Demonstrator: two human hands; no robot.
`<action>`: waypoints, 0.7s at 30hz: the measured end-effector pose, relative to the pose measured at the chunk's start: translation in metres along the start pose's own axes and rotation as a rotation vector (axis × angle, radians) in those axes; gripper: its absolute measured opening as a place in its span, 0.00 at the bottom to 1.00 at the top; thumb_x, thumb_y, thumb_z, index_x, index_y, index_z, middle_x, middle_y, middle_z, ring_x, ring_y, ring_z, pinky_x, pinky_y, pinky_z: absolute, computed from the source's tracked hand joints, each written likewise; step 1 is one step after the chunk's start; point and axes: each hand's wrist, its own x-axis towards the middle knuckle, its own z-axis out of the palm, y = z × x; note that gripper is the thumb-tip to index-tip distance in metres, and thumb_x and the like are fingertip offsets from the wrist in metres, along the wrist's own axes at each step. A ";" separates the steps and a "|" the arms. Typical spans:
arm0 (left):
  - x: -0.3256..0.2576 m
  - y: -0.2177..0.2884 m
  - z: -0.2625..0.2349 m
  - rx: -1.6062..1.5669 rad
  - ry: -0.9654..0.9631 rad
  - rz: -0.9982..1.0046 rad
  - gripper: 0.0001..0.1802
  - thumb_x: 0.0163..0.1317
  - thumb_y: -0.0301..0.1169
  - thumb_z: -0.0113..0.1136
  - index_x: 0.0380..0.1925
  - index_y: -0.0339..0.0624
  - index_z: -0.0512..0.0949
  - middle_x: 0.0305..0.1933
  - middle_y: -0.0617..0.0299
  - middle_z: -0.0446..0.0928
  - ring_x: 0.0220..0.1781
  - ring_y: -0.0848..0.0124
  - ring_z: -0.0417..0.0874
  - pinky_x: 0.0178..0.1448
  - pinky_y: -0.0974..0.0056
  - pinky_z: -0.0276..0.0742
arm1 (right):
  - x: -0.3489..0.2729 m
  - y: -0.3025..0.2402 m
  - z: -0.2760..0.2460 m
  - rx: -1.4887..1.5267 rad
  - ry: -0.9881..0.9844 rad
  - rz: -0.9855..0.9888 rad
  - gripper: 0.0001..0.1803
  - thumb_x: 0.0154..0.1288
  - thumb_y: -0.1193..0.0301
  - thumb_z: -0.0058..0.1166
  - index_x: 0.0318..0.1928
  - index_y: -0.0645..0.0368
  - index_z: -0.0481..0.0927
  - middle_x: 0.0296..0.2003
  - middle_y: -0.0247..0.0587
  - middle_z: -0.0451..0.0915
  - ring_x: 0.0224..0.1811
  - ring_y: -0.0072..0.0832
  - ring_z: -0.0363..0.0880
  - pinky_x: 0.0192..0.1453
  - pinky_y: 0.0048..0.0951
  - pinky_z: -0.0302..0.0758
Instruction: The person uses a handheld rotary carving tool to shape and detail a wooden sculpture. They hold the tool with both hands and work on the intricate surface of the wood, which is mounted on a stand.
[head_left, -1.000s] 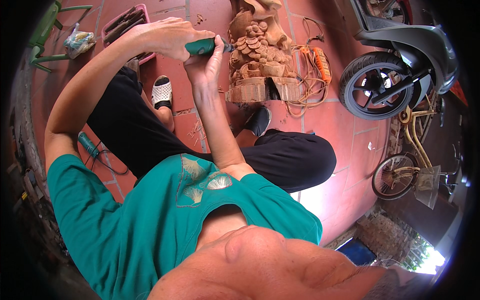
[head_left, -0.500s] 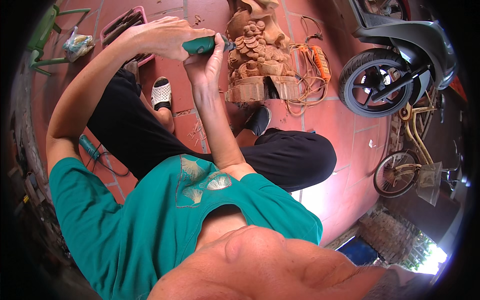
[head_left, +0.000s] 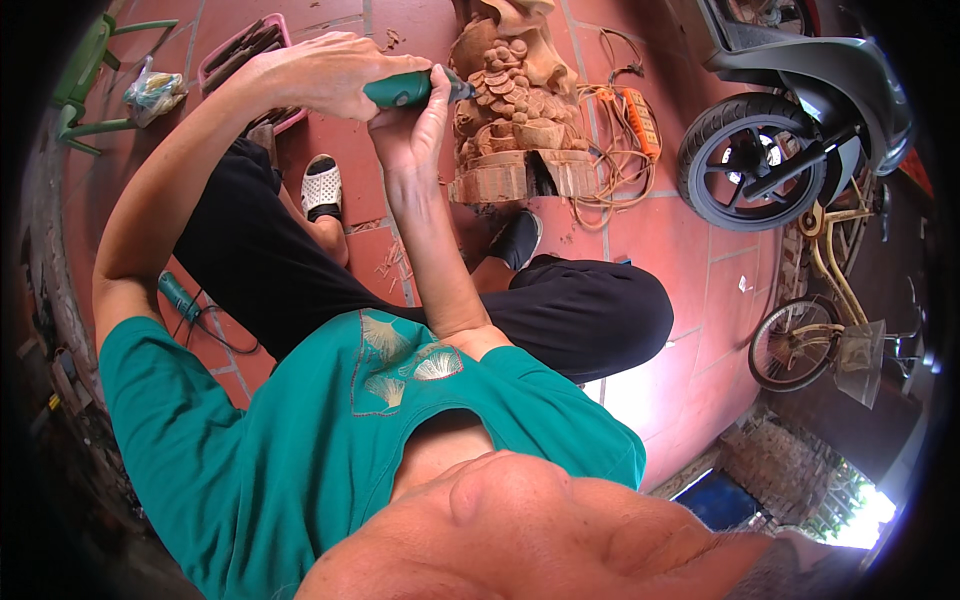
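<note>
Clock positions refer to the whole view, with 12 at the upper edge. The green power tool [head_left: 398, 91] is at 11 o'clock, pointing toward 3. The left hand [head_left: 325, 75] is clamped on its rear end. The right hand [head_left: 412, 130] is clamped around its front part, thumb upward. The dark tip is directed at the coin-like relief of the wooden carving [head_left: 515, 110], which stands at 12 o'clock on the tiled floor [head_left: 640, 245]; whether the tip touches the wood cannot be determined. An orange power strip [head_left: 640, 122] with looped cable lies near the carving, between 1 and 2 o'clock. A second green tool [head_left: 179, 296] lies at 9 o'clock.
</note>
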 end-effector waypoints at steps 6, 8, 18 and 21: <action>0.002 -0.005 0.007 -0.012 0.024 0.006 0.48 0.44 0.28 0.61 0.73 0.51 0.68 0.42 0.43 0.85 0.45 0.46 0.87 0.50 0.48 0.83 | 0.003 -0.002 -0.004 -0.006 0.002 0.019 0.19 0.70 0.53 0.63 0.52 0.50 0.79 0.48 0.31 0.84 0.51 0.26 0.84 0.58 0.32 0.82; 0.003 -0.008 0.010 -0.008 0.032 0.007 0.48 0.44 0.28 0.61 0.73 0.51 0.68 0.42 0.44 0.85 0.45 0.46 0.87 0.51 0.47 0.83 | 0.003 -0.002 -0.003 0.010 0.007 0.026 0.19 0.69 0.53 0.64 0.52 0.50 0.79 0.48 0.30 0.84 0.51 0.25 0.84 0.58 0.32 0.82; 0.001 -0.006 0.009 0.009 0.048 -0.004 0.48 0.44 0.27 0.61 0.73 0.50 0.68 0.42 0.43 0.85 0.43 0.46 0.87 0.50 0.48 0.83 | 0.002 -0.004 0.000 -0.017 0.003 0.024 0.18 0.70 0.54 0.64 0.51 0.49 0.79 0.47 0.28 0.84 0.51 0.23 0.83 0.60 0.31 0.81; -0.005 -0.003 0.003 0.004 0.012 -0.017 0.46 0.45 0.28 0.62 0.72 0.48 0.69 0.43 0.44 0.85 0.44 0.46 0.87 0.50 0.49 0.83 | -0.001 0.000 0.000 -0.029 -0.029 0.043 0.18 0.71 0.53 0.62 0.51 0.49 0.79 0.48 0.29 0.83 0.52 0.24 0.82 0.59 0.31 0.80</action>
